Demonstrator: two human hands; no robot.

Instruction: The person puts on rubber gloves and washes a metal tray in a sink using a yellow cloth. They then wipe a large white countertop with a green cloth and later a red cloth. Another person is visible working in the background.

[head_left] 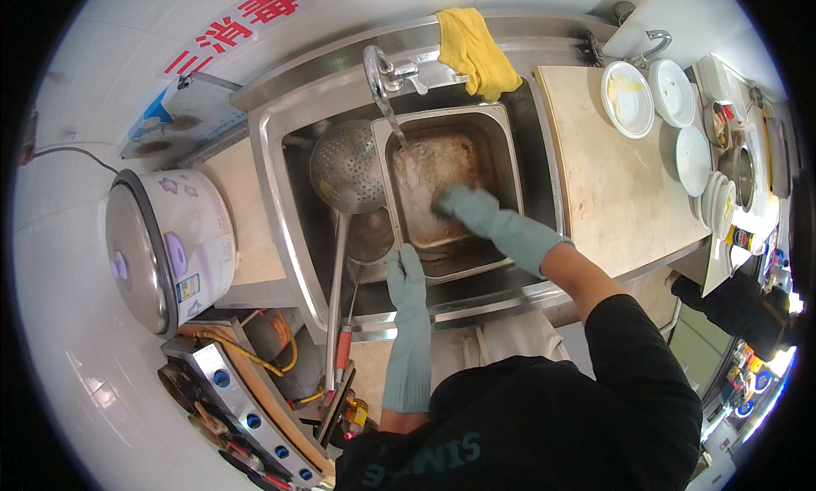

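A deep rectangular metal pan (pixel 515 166) sits in the stainless steel sink (pixel 306 261), its inside browned and wet. Water runs into it from the faucet (pixel 376 64). My left hand (pixel 405 271), in a grey-green rubber glove, grips the near left corner of the pan's rim. Inside the pan, my right hand (pixel 468 207), gloved alike and blurred, presses a dark scrubber (pixel 440 205) on the bottom. A large perforated strainer (pixel 347 163) with a long metal handle lies left of the pan, above another round utensil (pixel 370 235) that is partly hidden.
A yellow cloth (pixel 475 51) hangs over the sink's back edge. On the right, a wooden board (pixel 612 191) holds white bowls (pixel 628 102). A large rice cooker (pixel 172 249) stands left, above a gas stove (pixel 248 414) with pans. A person in dark clothes (pixel 733 309) is far right.
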